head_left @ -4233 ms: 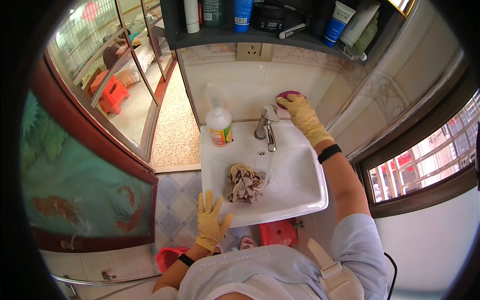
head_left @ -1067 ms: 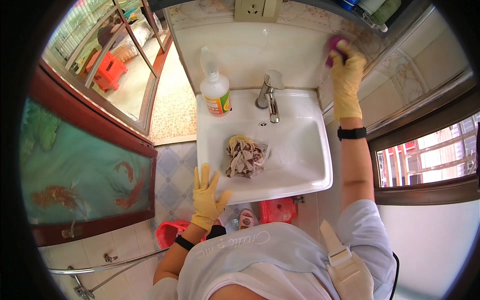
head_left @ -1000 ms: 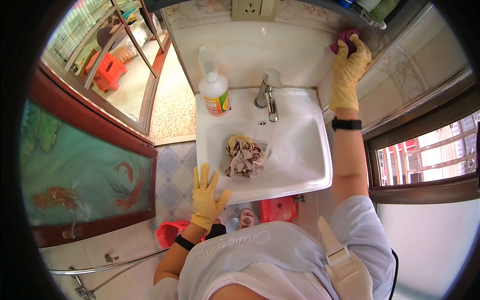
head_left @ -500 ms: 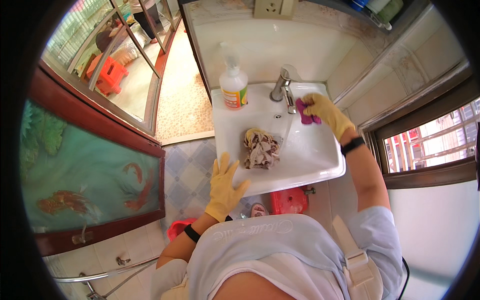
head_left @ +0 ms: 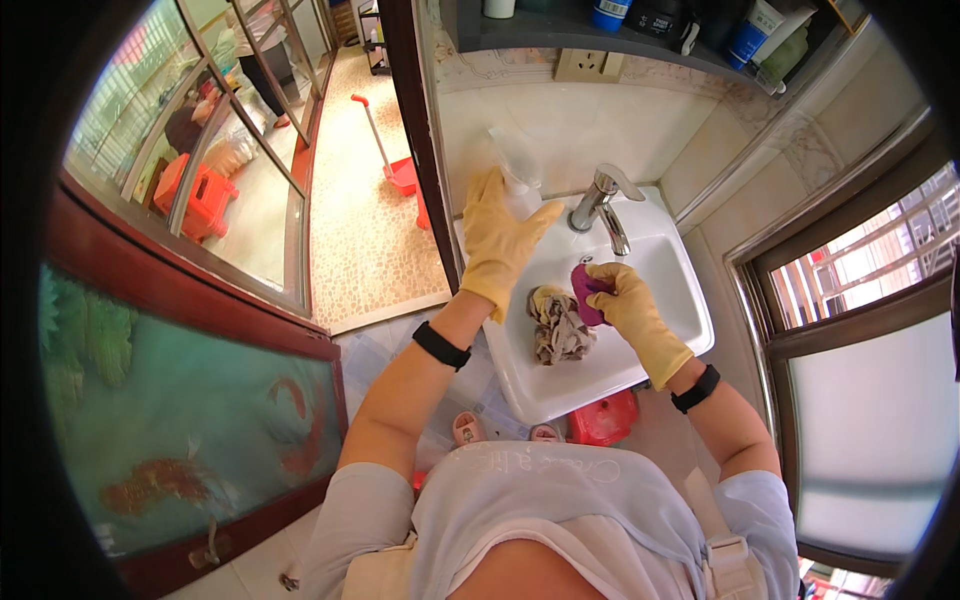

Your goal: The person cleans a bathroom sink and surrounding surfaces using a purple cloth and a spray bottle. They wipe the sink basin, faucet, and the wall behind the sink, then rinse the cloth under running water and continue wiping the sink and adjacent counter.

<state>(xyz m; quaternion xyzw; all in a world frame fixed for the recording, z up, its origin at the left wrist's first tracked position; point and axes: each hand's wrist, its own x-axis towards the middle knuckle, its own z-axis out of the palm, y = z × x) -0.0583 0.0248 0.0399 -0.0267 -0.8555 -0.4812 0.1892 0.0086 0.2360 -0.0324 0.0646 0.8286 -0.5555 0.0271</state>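
My left hand (head_left: 497, 238), in a yellow rubber glove, is at the back left of the white washbasin (head_left: 535, 398). Its fingers and thumb are spread in front of the white spray bottle (head_left: 522, 190), hiding much of it; whether they touch it I cannot make out. Pinched in my gloved right hand (head_left: 632, 312) is a purple sponge (head_left: 586, 294), held over the middle of the basin. Just left of the sponge, a crumpled grey-brown cloth (head_left: 563, 330) lies in the bowl. The chrome tap (head_left: 604, 205) rises behind both.
Above the basin runs a dark shelf (head_left: 560, 28) with bottles and tubes. A red plastic basin (head_left: 603, 420) is below the washbasin. On the left stands a door with a fish picture (head_left: 200, 420). Beyond the doorway are a red dustpan (head_left: 400, 175), a red stool (head_left: 195, 200) and another person (head_left: 262, 65).
My left hand has risen from the basin's front left edge to the spray bottle. My right hand has brought the purple sponge from beside the tap towards the cloth. The view has shifted.
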